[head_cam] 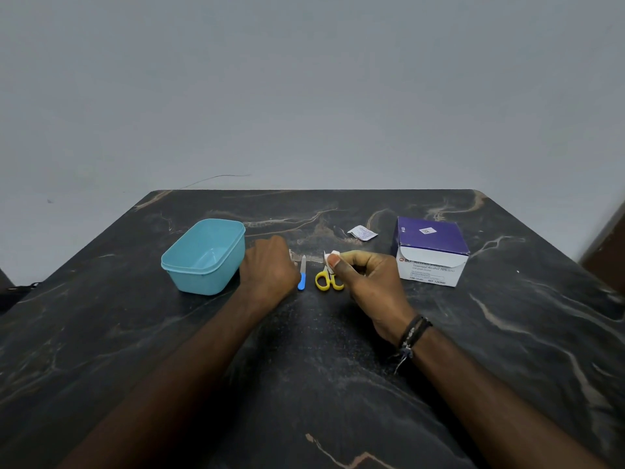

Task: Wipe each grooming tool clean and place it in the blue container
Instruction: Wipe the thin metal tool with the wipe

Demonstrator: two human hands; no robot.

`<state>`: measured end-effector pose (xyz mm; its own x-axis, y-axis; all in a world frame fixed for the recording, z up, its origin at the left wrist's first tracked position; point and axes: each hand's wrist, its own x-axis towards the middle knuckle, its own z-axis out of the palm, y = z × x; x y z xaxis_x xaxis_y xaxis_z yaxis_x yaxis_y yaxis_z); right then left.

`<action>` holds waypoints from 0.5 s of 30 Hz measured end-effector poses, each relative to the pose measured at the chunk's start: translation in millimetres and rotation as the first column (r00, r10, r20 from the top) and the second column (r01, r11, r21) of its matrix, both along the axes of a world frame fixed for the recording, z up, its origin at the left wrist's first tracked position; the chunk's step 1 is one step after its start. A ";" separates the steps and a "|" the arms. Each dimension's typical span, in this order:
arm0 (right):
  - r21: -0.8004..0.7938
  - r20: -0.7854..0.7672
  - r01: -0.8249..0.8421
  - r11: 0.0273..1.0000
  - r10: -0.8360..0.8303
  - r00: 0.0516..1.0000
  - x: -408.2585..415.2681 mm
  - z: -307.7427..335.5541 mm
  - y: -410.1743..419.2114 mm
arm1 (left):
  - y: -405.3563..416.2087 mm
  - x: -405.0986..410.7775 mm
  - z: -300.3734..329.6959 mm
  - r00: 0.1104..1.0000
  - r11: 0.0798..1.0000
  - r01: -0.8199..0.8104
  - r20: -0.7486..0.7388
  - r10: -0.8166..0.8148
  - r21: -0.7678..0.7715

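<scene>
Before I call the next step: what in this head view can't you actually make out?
- Under the left hand: it covers whatever lies there; only a pale tip shows at its far edge.
- Scissors: the right hand and white wipe hide the blades and part of one yellow loop.
- Swab box: small print too blurred.
- Torn sachet: print too small.
- Blue container: near wall hides part of its floor.

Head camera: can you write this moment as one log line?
right hand: pinches white wipe | left hand: over tools | yellow-handled scissors: on table | blue plastic container: empty
</scene>
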<state>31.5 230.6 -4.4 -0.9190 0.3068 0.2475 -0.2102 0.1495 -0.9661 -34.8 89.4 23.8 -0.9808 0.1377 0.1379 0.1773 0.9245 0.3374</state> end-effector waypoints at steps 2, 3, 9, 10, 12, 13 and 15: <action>-0.007 -0.010 -0.002 1.000 0.002 1.000 -0.5 -0.6 0.3 | 1.9 1.5 1.3 1.000 1.000 0.012 -0.010 -0.012 -0.012; -0.010 -0.015 -0.003 1.000 0.002 1.000 -0.6 -1.2 0.6 | 3.2 2.8 3.0 1.000 1.000 0.015 -0.012 -0.015 -0.020; -0.014 -0.038 -0.011 1.000 0.010 0.999 -1.7 -2.9 1.4 | 5.7 5.1 8.5 0.999 0.994 0.044 0.010 -0.043 -0.099; -0.012 -0.041 -0.011 1.000 0.011 0.999 -2.0 -3.2 1.8 | 5.3 4.4 7.6 0.999 0.995 0.046 0.011 -0.045 -0.092; -0.013 -0.042 -0.007 1.000 0.007 0.999 -2.9 -3.9 2.4 | 2.6 3.5 5.1 0.999 0.997 0.045 0.007 -0.045 -0.063; -0.017 -0.041 -0.004 1.000 0.004 0.999 -3.3 -4.2 2.9 | 0.7 3.0 3.5 0.999 0.998 0.042 -0.007 -0.043 -0.044; -0.021 -0.042 0.004 1.000 -0.004 0.999 -3.8 -4.4 3.5 | -3.7 1.1 -0.7 0.995 0.998 0.063 -0.078 -0.062 0.021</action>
